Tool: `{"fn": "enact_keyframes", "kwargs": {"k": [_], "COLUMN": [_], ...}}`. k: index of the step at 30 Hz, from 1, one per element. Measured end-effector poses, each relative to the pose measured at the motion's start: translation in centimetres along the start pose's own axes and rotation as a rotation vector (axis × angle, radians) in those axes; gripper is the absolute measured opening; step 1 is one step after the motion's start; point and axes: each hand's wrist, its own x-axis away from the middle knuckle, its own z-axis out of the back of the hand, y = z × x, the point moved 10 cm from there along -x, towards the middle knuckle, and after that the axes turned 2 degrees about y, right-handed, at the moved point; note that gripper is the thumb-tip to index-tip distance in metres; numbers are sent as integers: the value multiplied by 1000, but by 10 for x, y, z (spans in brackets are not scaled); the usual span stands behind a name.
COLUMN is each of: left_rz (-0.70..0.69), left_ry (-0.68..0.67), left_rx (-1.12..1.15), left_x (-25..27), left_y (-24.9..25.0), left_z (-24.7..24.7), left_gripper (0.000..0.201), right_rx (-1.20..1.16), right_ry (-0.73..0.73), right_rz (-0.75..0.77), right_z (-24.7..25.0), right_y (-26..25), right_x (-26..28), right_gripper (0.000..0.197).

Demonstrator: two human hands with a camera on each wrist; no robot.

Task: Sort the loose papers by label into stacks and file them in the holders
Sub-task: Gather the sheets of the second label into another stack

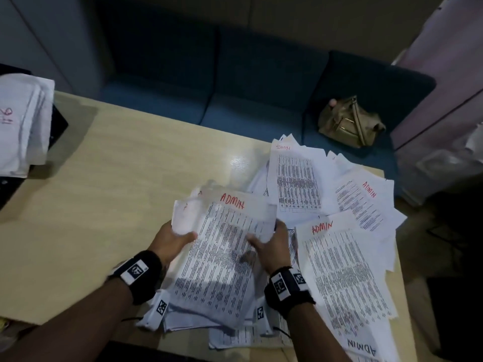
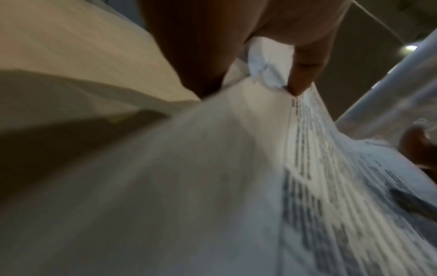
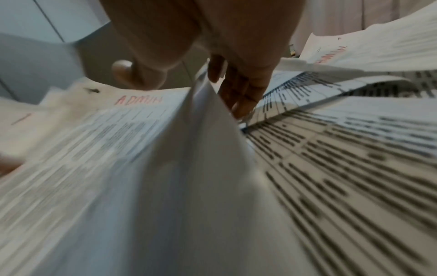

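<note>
Table (image 1: 109,184): pale wood, under the grip.
Loose sheets (image 1: 366,202): fanned right of the grip, several marked ADMIN.
ADMIN stack (image 1: 222,257): lifted between both hands.
Left hand (image 1: 172,240): grasps stack's left edge.
Right hand (image 1: 271,246): grasps right edge.

A pale wooden table (image 1: 109,163) is set before a blue sofa (image 1: 235,82); an olive bag (image 1: 350,122) is placed on its seat
</note>
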Motion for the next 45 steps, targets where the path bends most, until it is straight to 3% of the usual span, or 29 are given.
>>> {"fn": "enact_keyframes", "kwargs": {"k": [3,5,7,9,11,16,19,21,24,26,27,29,30,37,40,42,45], "left_rz": [6,-29,-61,-79,-111,-181,-225,-240,-252,-231,-215,-206,-218,-175,-100,-92,-60], "left_ry": [-124,-191,-247,-268,-269,-234,-288,-287,-267,-234,-212,-200,-200,11,-41,-76,-65], "left_rx": [-55,-116,-174,-182,-201,-245,-386,-529,-566,-525,-501,-425,-400,-412,-484,-532,-494], "left_x": [6,9,11,11,10,8,7,6,3,0,-2,-6,-9,-37,-42,-45,-49], "left_y": [0,4,10,14,16,17,3,-6,-15,-16,-13,-7,-4,22,6,-3,-9], "left_z": [-9,-16,-24,-31,-37,-43,-51,-50,-45,-38,-34,-31,-30,0,1,1,6], "left_gripper": [21,24,29,32,40,38,43,48,44,42,40,35,33,40,42,40,37], "right_rx": [-163,-83,235,706,945,819,666,515,374,492,556,632,649,811,812,824,677], "right_ry": [95,93,53,15,-62,-360,-423,-319,182,479,544,521,479,337,335,318,296], "right_rz": [-68,27,167,284,394,526,538,466,264,11,-159,-414,-457,-518,-499,-493,-424], "right_z": [9,6,-2,-18,-39,-96,-97,-63,52,136,168,203,210,231,235,240,247], "right_y": [0,-9,-25,-33,-36,-34,-35,-35,-13,34,63,113,128,157,158,155,141], "right_x": [-12,-21,-24,-22,-17,8,17,2,-31,-37,-34,-24,-21,-20,-21,-24,-27], "right_gripper": [77,78,71,64,63,65,56,46,37,38,44,62,71,100,104,95,44]}}
